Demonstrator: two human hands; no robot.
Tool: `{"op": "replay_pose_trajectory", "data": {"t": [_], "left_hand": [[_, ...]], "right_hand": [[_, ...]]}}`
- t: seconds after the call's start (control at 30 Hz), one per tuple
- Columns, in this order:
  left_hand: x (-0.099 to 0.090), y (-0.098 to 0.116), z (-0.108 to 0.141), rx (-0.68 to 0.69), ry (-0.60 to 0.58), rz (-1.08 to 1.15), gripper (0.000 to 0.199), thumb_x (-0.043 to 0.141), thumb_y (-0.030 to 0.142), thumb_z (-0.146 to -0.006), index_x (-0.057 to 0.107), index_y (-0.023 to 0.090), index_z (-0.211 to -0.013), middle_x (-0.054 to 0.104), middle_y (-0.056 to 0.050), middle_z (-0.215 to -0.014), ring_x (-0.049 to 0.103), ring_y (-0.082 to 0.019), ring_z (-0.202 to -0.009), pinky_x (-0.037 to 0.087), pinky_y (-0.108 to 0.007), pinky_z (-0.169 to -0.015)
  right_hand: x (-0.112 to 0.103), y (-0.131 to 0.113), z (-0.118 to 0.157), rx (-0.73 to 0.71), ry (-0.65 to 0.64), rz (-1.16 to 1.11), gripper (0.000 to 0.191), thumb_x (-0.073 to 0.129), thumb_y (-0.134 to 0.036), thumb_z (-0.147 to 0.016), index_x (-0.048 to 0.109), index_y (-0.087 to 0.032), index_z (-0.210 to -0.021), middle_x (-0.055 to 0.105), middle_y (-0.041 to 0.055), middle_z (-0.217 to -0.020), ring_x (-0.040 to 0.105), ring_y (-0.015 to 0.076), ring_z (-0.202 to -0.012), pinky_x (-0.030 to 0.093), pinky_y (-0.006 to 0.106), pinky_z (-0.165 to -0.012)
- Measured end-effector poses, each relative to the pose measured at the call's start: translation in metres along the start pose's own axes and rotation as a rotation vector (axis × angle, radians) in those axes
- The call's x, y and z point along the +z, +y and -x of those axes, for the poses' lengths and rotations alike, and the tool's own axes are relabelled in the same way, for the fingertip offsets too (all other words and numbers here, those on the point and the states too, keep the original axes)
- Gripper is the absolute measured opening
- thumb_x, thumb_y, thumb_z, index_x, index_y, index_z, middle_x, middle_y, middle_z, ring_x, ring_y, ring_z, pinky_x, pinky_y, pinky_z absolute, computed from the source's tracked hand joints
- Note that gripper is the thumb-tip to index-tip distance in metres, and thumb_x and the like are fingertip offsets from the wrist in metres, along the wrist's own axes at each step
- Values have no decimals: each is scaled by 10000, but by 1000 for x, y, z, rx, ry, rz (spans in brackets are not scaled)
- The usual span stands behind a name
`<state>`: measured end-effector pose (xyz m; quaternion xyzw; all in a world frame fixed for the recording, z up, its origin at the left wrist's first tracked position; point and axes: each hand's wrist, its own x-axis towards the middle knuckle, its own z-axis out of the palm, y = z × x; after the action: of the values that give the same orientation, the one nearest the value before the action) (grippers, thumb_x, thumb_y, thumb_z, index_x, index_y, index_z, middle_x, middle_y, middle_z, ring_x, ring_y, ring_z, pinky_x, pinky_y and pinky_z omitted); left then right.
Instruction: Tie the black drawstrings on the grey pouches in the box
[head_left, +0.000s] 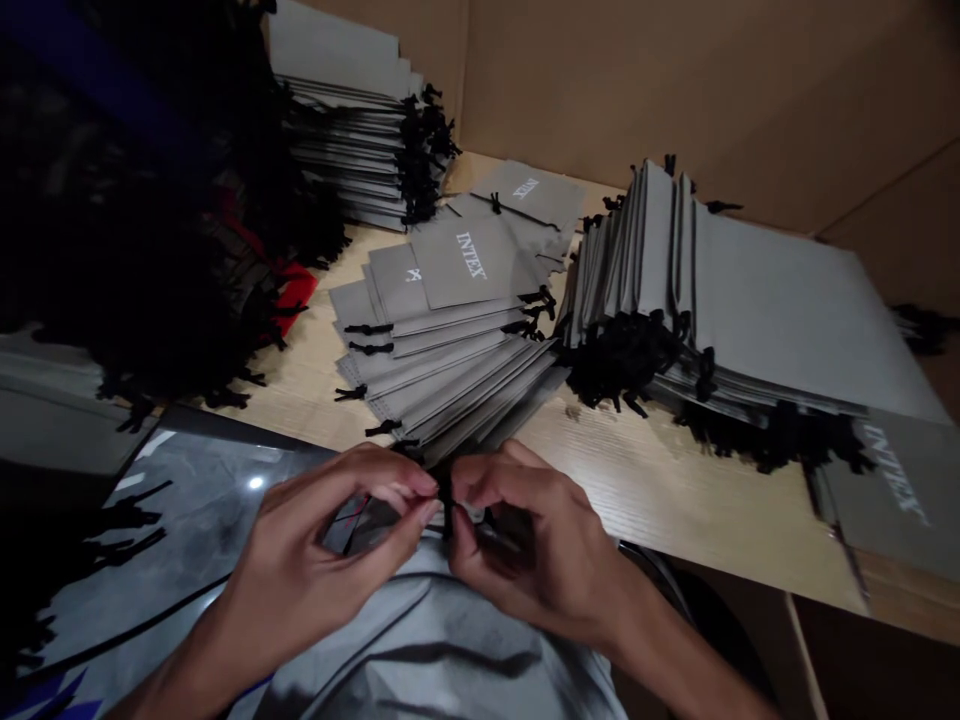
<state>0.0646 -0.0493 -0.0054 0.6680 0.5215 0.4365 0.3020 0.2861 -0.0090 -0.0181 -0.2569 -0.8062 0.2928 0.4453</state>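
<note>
My left hand [322,550] and my right hand [551,545] meet at the front edge of the table, just above my lap. Between their fingertips runs a short black cord [448,500], and both hands pinch at it with thumb and forefinger. Its ends and any knot are too dark and small to make out. Right behind my fingers lies a fanned pile of grey drawstring pouches [450,375] with knotted black cords. One flat pouch [469,255] on top bears white INTEX lettering.
A tall stack of grey pouches [341,150] stands at the back left, another leaning stack [787,310] on the right. A dark mass of black cords [150,250] fills the left. Cardboard walls [675,90] enclose the wooden table [622,470]. Grey cloth [450,640] covers my lap.
</note>
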Motion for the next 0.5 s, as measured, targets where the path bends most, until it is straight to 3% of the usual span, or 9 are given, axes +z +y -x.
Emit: {"op": "replay_pose_trajectory", "data": {"t": [0.2,0.33,0.5], "left_hand": [[-7,6,-3,46,-69,-64,260,785,140,-958,710,317,-1133,797,45,-1034,811,-159,-943,666,-245,-874],[-12,8,-8,92,-114,-76,231,776,171,-969,640,311,-1092,767,41,-1018,808,-143,-930,647,-203,-872],[-21,8,-3,18,-249,-138,277,743,160,-953,607,323,-1130,758,18,-1084,794,-183,-1015,637,-235,-878]], "right_hand": [[-8,-1,-2,-47,-161,161,134,600,-92,-1013,581,-224,-1005,774,66,-1084,613,164,-797,525,294,-645],[-16,-4,-12,-238,-184,309,174,500,-81,-1070,625,-187,-1010,753,68,-933,592,182,-763,504,314,-592],[-20,-4,-29,-394,-242,452,213,503,-108,-1072,643,-203,-943,701,27,-818,546,189,-705,420,339,-522]]}}
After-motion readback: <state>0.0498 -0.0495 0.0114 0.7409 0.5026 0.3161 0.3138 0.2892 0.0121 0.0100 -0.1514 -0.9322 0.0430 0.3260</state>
